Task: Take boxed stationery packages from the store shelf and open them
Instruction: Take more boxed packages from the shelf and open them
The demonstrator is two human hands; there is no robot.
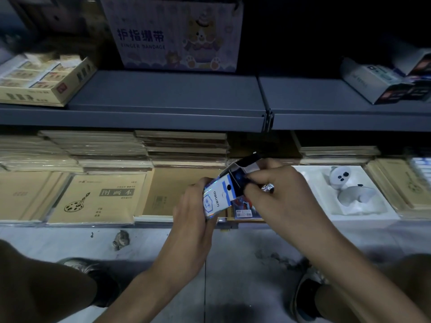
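Observation:
A small blue and white stationery box (220,197) with a shiny foil side is held in front of the lower shelf. My left hand (193,220) grips its lower end from the left. The box's top flap (247,163) stands open, showing a dark inside. My right hand (279,194) is at the open end, fingers curled and pinching something dark at the mouth of the box. A small shiny object (268,188) shows at my right hand's fingers; what it is cannot be told.
Upper grey shelf (168,94) carries a finger-bandage carton (172,33), a yellow eraser tray (42,78) at left and a boxed package (384,80) at right. Lower shelf holds stacked tan drawing books (98,197) and a white tray with a toy (349,190). My knees and shoes are below.

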